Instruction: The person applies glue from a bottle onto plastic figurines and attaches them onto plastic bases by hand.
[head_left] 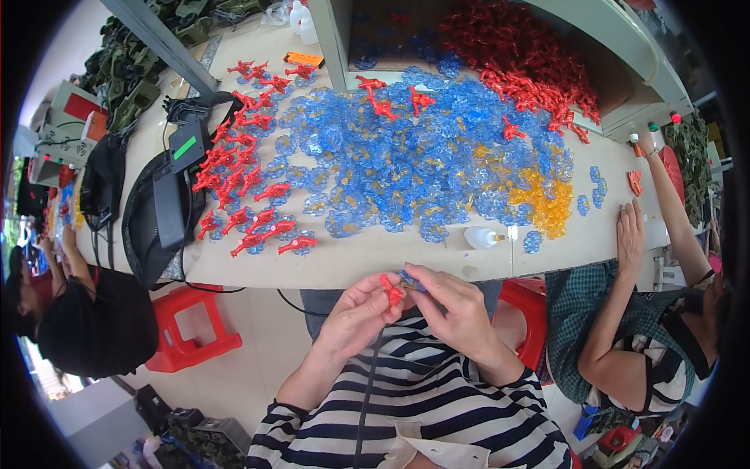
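Close to my body, below the table's front edge, my two hands meet. My left hand (350, 319) is closed on a small red plastic figure (390, 290) with thin limbs. My right hand (457, 306) pinches a small see-through blue plastic piece (408, 280) against or right beside the red figure; whether the two are joined I cannot tell. Ahead on the table lies a wide heap of blue pieces (375, 156). Rows of red figures (234, 168), several resting on blue pieces, stand to its left.
Yellow pieces (548, 199) lie at the heap's right end, near a white squeeze bottle (483, 238). A bin of red figures (519, 55) stands behind. At left are a black bag (148, 227) and dark devices (169, 203). Co-workers sit on both sides; one's hand (630, 234) rests at right.
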`<state>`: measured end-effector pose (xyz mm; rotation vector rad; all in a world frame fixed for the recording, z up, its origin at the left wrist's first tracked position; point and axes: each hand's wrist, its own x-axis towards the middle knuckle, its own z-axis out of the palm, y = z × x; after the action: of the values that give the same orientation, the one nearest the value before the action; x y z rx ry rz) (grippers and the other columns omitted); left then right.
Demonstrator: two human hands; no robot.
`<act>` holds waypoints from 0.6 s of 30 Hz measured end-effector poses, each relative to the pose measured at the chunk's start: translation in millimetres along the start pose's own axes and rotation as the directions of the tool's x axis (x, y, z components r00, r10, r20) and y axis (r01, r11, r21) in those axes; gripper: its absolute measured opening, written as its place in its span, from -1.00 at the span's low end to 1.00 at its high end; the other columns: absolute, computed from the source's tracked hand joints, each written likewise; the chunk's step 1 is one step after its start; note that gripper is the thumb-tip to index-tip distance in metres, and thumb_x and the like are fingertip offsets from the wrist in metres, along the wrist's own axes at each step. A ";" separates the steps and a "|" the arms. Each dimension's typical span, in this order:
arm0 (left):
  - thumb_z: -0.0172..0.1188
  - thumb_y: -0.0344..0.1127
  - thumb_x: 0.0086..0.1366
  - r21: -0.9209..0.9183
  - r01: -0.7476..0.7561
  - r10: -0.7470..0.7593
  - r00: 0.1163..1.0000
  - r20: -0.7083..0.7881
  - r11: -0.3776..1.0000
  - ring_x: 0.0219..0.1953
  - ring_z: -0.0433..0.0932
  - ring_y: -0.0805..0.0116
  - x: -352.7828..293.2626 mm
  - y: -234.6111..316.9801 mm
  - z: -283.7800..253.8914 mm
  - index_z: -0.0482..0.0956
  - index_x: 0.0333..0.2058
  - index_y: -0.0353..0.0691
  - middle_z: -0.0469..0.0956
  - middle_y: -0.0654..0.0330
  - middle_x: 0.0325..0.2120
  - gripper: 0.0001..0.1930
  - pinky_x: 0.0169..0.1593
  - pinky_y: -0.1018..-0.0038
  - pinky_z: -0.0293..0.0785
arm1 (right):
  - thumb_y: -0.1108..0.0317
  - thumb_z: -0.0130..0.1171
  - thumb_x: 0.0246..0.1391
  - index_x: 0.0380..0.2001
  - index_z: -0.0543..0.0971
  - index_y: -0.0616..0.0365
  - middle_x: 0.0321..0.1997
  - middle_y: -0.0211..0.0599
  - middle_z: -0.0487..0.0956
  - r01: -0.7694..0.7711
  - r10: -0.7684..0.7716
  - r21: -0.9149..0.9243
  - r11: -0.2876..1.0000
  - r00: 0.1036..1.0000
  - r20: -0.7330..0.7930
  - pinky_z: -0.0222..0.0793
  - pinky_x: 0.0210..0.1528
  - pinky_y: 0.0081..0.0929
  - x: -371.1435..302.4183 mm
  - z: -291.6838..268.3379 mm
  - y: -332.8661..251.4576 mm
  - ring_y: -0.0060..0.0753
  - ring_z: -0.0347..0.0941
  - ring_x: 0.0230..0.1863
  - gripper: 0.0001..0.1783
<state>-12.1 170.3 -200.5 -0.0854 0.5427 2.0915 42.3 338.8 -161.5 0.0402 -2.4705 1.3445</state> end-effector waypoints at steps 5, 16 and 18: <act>0.06 -0.40 0.29 0.000 0.023 -0.023 0.999 0.038 1.000 -0.30 0.43 0.47 -1.0 -3.1 -2.0 0.43 -0.05 -0.28 0.49 0.19 -0.29 -0.74 -0.22 0.58 0.34 | 0.56 0.13 0.02 -0.08 0.51 0.23 -0.34 -0.23 0.61 -0.430 0.356 0.447 0.785 0.902 0.244 0.45 -0.35 -0.59 -13.3 -9.7 12.7 -0.53 0.56 -0.40 -0.66; 0.07 -0.39 0.28 0.039 0.092 -0.096 0.989 0.112 0.995 -0.28 0.43 0.44 1.7 -8.4 -3.0 0.41 -0.07 -0.26 0.48 0.15 -0.27 -0.75 -0.19 0.57 0.36 | 0.66 0.14 -0.02 -0.11 0.52 0.35 -0.15 -0.09 0.55 -0.447 0.334 0.662 0.602 0.893 0.301 0.51 -0.32 -0.66 -16.9 -21.3 24.2 -0.52 0.54 -0.26 -0.67; 0.08 -0.40 0.28 0.036 0.096 -0.100 0.989 0.107 0.995 -0.27 0.43 0.43 2.0 -7.9 -1.8 0.41 -0.07 -0.26 0.48 0.16 -0.27 -0.75 -0.18 0.57 0.36 | 0.68 0.19 -0.08 -0.16 0.56 0.34 -0.19 -0.08 0.56 -0.545 0.412 0.739 0.395 0.825 0.388 0.48 -0.34 -0.67 -12.3 -24.9 19.8 -0.51 0.54 -0.29 -0.67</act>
<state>-7.1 174.7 -205.4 0.0190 0.4943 1.9789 57.2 368.6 -168.7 -0.4176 -1.6941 2.7739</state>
